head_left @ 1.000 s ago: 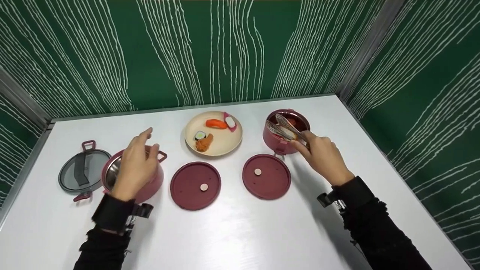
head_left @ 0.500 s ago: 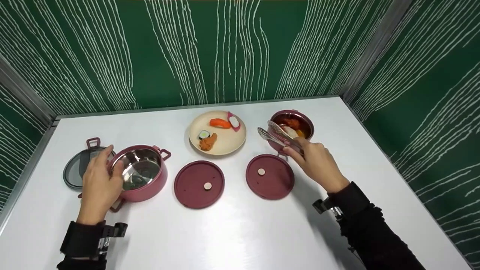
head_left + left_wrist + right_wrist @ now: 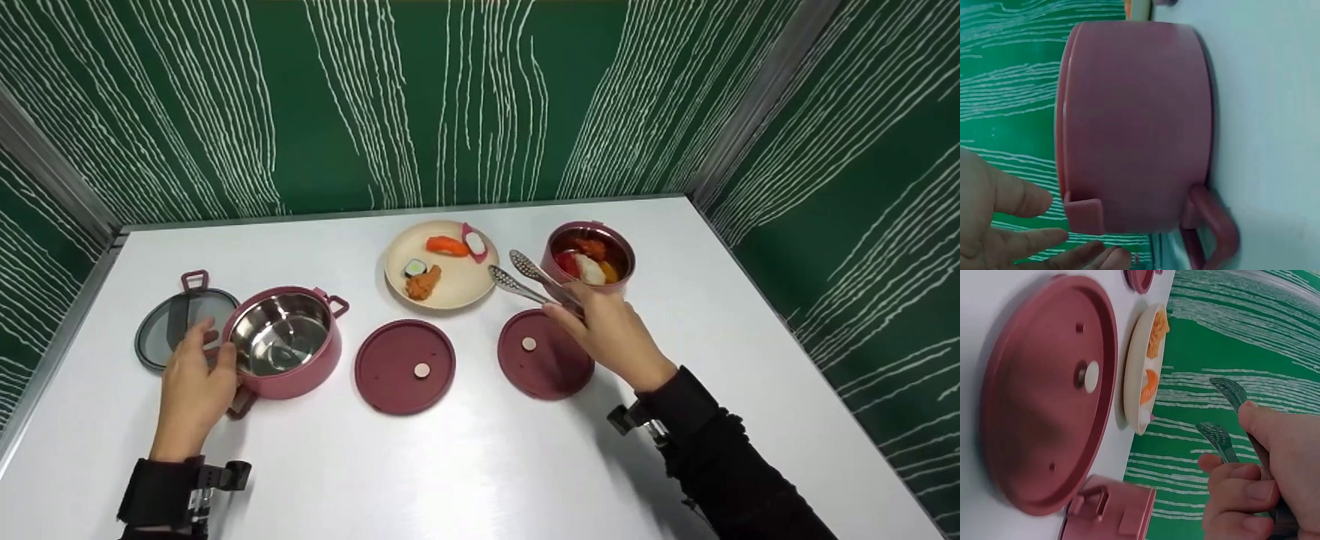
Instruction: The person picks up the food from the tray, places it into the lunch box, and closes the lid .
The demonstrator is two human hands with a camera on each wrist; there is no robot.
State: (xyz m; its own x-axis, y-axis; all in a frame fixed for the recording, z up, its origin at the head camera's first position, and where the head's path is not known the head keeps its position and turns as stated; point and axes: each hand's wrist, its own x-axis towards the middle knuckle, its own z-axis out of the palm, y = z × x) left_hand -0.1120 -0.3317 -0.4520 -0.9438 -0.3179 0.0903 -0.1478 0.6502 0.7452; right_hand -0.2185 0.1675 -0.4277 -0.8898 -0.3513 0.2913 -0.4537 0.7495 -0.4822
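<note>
My right hand point(image 3: 611, 330) grips a pair of metal tongs point(image 3: 536, 277), their perforated tips apart with nothing between them. They hover between the beige plate point(image 3: 401, 289) and the small pink pot point(image 3: 555, 268), which holds red, white and yellow food pieces point(image 3: 590, 270). On the plate lie orange sushi point(image 3: 447, 246), a white-topped piece point(image 3: 475, 243), a sushi roll point(image 3: 415, 268) and fried chicken point(image 3: 423, 284). At the left rim of the larger pink pot point(image 3: 315, 371), whose metal inside shows no food, my left hand point(image 3: 193, 394) has its fingers spread; contact cannot be told.
Two maroon lids point(image 3: 405, 367) with pale knobs lie in the middle of the white table point(image 3: 450, 480). A grey see-through lid point(image 3: 161, 337) lies left of the larger pot. Green walls point(image 3: 420, 112) with white streaks stand behind and at the sides.
My right hand has carried the tongs left, away from over the small pot, leaving its food in sight. My left hand has moved from over the larger pot to its left side.
</note>
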